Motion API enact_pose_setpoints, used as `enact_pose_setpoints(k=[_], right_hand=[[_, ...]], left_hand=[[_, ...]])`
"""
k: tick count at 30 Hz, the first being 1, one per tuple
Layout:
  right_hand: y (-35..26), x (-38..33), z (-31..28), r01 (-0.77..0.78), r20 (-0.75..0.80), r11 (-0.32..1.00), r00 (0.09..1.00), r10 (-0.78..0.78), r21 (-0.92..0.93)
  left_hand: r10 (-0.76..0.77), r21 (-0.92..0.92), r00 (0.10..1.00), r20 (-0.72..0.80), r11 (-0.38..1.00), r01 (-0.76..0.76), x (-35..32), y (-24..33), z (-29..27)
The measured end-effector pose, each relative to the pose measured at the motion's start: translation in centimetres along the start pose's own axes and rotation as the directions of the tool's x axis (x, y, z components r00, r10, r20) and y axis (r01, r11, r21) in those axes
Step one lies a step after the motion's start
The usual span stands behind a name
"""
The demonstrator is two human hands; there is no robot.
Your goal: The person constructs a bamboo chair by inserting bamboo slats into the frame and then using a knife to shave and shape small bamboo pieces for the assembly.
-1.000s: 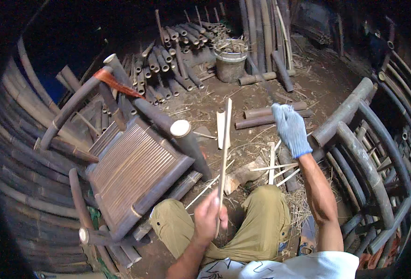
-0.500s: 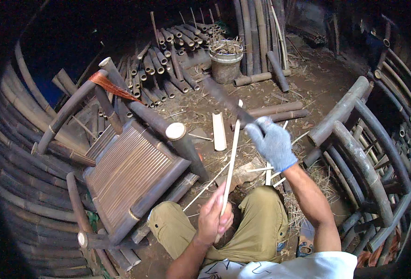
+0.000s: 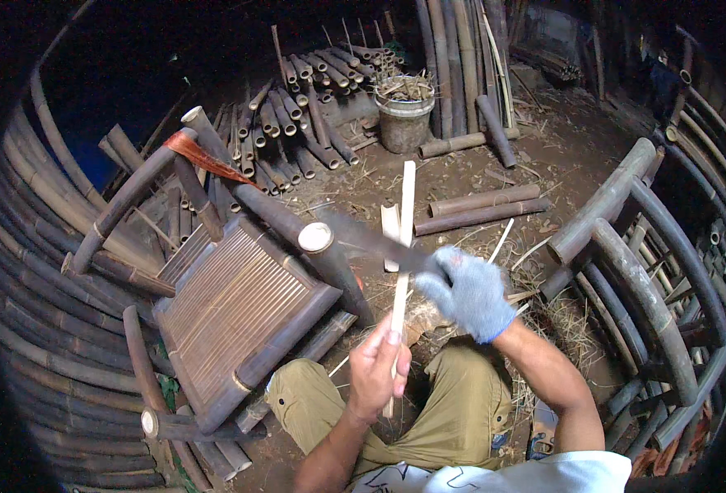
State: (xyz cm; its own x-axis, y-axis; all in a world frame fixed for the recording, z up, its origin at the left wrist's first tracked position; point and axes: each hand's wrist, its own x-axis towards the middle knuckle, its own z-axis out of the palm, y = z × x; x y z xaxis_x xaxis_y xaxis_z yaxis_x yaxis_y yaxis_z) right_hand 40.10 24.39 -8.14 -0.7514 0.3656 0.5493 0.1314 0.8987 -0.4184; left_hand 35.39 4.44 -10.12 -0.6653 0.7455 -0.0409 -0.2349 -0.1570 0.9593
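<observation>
The bamboo strip (image 3: 407, 201) was long, flat and thin, with straight sides and a pale, smooth face. It stood nearly upright in front of the person, above the knees, with its top leaning a little to the right. The knife (image 3: 373, 241) was long and dark, but its blade was blurry. A chair (image 3: 287, 376) made of round, dark bamboo was on the left, and its seat (image 3: 235, 300) had lots of thin brown slats in rows. On the dirt floor (image 3: 363, 193) lay two round brown tubes (image 3: 482, 215) and a pale, curved split piece (image 3: 391, 223).

The left hand (image 3: 377, 371) was bare, and its fingers were curled tight around the low part of the strip. The right hand (image 3: 465, 294) wore a fuzzy grey glove, with its fingers wrapped around the knife's handle end. The blade pointed left across the strip, but I could not tell if they touched.

Half a second before, the blade had pointed up and left, near the strip's top. Now the gloved hand was lower, and the strip stood straighter.
</observation>
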Motion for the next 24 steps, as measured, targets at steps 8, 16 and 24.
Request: enact_pose_setpoints(k=[8,16,24], right_hand=[[7.3,4.8,-0.6,0.087,-0.232,0.996,0.969,-0.087,-0.013],[-3.7,2.5,2.2,-0.544,0.481,0.55,0.834,0.271,0.634],[-2.8,4.3,2.3,-0.558,0.485,0.236,0.82,0.304,0.795]], left_hand=[[0.274,-0.111,0.954,-0.124,0.951,-0.287,-1.6,-3.4,-2.3],[0.636,0.172,0.678,-0.367,0.763,-0.623,7.8,-2.6,-2.4],[0.065,-0.469,0.982,0.175,0.883,0.026,2.5,-3.2,-6.6]])
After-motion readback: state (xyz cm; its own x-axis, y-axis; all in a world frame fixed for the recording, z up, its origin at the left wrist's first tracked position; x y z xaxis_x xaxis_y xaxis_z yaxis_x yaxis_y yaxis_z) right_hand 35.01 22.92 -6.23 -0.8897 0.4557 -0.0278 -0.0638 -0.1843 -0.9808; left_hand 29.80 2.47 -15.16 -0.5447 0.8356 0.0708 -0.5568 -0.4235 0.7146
